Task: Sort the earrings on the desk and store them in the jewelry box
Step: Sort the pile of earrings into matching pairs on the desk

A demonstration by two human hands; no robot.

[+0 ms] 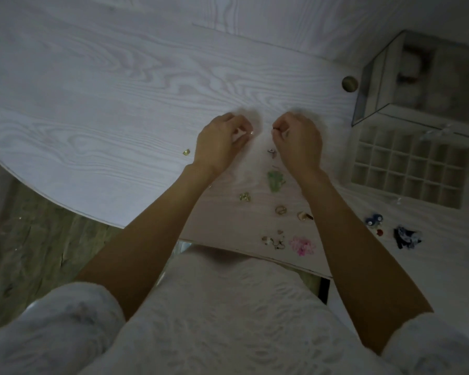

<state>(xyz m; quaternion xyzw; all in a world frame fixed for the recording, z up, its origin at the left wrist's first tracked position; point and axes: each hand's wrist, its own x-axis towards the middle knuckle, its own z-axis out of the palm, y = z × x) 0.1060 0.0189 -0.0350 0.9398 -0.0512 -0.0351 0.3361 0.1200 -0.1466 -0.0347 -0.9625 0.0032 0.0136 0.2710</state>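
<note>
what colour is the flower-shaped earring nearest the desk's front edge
Pink, clearest in the head view: the flower earring lies between the forearms.

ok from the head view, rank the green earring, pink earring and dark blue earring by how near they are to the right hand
1. Green earring: nearest the right hand, just below it, beside the wrist.
2. Pink earring: farther down, at the desk's near edge between the forearms.
3. Dark blue earring: farthest, off to the right below the jewelry box.

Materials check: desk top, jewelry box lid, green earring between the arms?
Desk: looks like whitewashed wood or wood-look laminate, matte; wavy grain lines show. Jewelry box lid: likely clear glass or acrylic with thin dark edges; compartments show through it. Green earring: pale, translucent-looking, perhaps beads or resin; too small to tell.
</note>
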